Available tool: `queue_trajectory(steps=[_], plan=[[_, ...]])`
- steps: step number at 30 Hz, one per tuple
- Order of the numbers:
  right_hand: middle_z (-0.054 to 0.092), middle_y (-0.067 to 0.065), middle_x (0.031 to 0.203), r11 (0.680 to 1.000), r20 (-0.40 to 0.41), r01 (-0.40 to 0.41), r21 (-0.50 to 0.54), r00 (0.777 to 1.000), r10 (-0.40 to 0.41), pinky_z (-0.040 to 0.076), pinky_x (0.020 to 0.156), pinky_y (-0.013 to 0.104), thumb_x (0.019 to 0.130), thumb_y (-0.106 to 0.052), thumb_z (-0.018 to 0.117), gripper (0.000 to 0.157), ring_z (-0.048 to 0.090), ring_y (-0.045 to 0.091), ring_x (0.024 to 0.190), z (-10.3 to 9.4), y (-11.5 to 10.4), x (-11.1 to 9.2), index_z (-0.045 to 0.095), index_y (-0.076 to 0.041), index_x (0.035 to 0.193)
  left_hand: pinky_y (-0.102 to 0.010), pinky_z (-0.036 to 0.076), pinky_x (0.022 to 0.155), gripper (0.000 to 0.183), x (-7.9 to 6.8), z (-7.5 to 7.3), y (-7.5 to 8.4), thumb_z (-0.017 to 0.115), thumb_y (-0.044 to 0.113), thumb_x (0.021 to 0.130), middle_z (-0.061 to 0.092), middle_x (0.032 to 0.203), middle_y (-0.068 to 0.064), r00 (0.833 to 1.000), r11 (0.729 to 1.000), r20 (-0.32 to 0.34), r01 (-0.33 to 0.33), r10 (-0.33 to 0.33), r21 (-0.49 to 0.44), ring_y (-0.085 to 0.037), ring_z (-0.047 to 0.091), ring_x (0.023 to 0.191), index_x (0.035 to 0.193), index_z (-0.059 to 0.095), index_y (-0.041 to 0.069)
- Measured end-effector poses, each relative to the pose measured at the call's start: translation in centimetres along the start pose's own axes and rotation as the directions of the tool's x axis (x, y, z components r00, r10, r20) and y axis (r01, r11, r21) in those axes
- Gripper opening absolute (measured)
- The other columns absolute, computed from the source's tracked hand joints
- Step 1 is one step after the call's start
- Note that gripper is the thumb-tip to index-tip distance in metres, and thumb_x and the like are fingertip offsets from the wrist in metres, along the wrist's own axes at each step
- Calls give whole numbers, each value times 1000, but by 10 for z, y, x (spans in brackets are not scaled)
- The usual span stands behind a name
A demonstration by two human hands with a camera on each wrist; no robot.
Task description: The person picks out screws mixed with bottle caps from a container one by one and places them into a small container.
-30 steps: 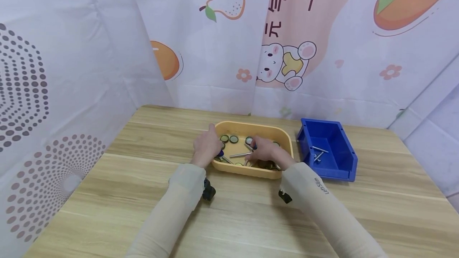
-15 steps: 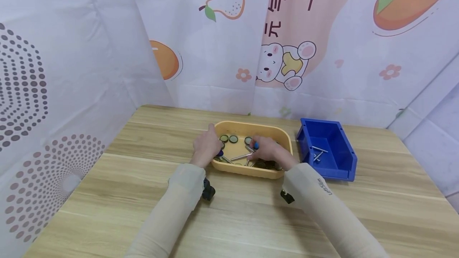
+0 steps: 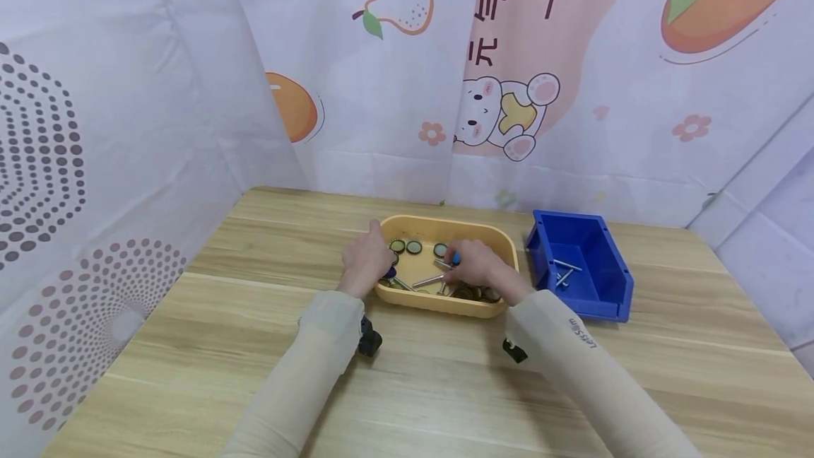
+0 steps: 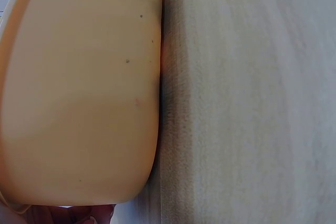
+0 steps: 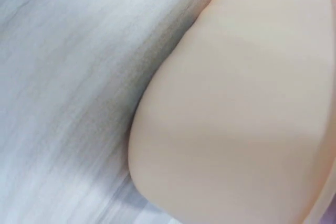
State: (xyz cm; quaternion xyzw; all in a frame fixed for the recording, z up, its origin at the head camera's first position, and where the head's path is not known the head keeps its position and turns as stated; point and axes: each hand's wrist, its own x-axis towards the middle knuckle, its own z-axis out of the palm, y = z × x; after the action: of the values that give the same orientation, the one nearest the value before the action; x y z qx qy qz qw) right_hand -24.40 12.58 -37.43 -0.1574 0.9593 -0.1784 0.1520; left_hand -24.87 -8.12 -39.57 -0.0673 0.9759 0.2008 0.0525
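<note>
The yellow plastic basket (image 3: pixel 439 307) holds several bottle caps (image 3: pixel 414 247) and silver screws (image 3: pixel 403 283). My left hand (image 3: pixel 366 259) grips the basket's left end, its fingertips (image 4: pixel 94 214) showing just past the basket wall in the left wrist view. Inside the basket's right half, my right hand (image 3: pixel 477 263) reaches down with bent fingers, thumb and fingertips at the end of a long silver screw (image 3: pixel 427 280). A shorter screw (image 3: pixel 441 288) lies right below those fingertips. A blue cap (image 3: pixel 456 259) peeks out beside the fingers. The palm hides part of the contents.
To the right stands a blue open-front bin (image 3: pixel 588 307) with several screws (image 3: pixel 564 277) inside. Both stand on a wood-grain table (image 3: pixel 407 387). A printed white curtain (image 3: pixel 356 168) hangs along the table's back edge. Dark bottle caps (image 3: pixel 467 292) pile up at the basket's near right.
My right hand has shifted slightly right and its fingers have drawn together. The long screw has turned and slid a little with it. The left hand and basket stay put.
</note>
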Motion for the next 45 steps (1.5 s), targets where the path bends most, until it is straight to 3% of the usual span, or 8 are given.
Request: queue_trajectory(steps=[7, 12, 26, 33, 40, 45], plan=[[70, 8, 103, 988, 10, 4, -157, 1000, -2, 51, 73, 45, 87, -28, 75, 19, 63, 25, 86, -3, -4, -3, 70, -16, 101, -30, 39, 50, 40, -1, -1, 0, 65, 23, 91, 61, 81, -10, 1000, 1000, -1, 4, -4, -19, -23, 56, 65, 122, 44, 10], [70, 7, 98, 980, 15, 36, -198, 999, -33, 50, 67, 42, 88, -27, 73, 15, 60, 23, 76, -2, -5, -5, 69, -16, 98, -31, 40, 51, 40, -1, -1, 0, 67, 25, 91, 61, 82, -10, 1000, 1000, -2, 9, -9, -11, -23, 57, 66, 121, 44, 10], [68, 2, 85, 986, -33, 136, -92, 990, -140, 42, 62, 29, 91, -25, 71, 15, 56, 17, 69, -11, 4, -9, 67, -13, 98, -31, 39, 52, 44, -3, -2, 0, 67, 25, 90, 61, 80, -9, 1000, 1000, 2, 2, -2, -12, -23, 57, 66, 124, 44, 10], [67, 0, 78, 981, -45, 174, -91, 983, -178, 42, 60, 28, 91, -25, 71, 15, 55, 15, 67, -14, 6, -9, 67, -13, 99, -30, 39, 51, 46, -2, -1, 0, 66, 24, 91, 61, 80, -9, 1000, 1000, 4, 3, -3, -1, -23, 57, 66, 127, 43, 10], [72, 1, 84, 962, -83, 229, -147, 967, -242, 47, 64, 30, 90, -22, 72, 16, 59, 12, 68, -19, 7, -11, 68, -10, 100, -30, 39, 51, 47, -2, -1, 0, 67, 26, 90, 60, 80, -9, 1000, 1000, -2, 2, -2, 0, -22, 57, 66, 128, 43, 9], [69, 1, 81, 967, -75, 229, -109, 968, -238, 44, 61, 27, 92, -18, 69, 11, 55, 12, 65, -25, 9, -11, 68, -10, 98, -32, 40, 53, 46, -2, 0, 1, 67, 26, 91, 61, 81, -9, 1000, 1000, -6, 0, 0, -4, -23, 58, 68, 127, 44, 9]])
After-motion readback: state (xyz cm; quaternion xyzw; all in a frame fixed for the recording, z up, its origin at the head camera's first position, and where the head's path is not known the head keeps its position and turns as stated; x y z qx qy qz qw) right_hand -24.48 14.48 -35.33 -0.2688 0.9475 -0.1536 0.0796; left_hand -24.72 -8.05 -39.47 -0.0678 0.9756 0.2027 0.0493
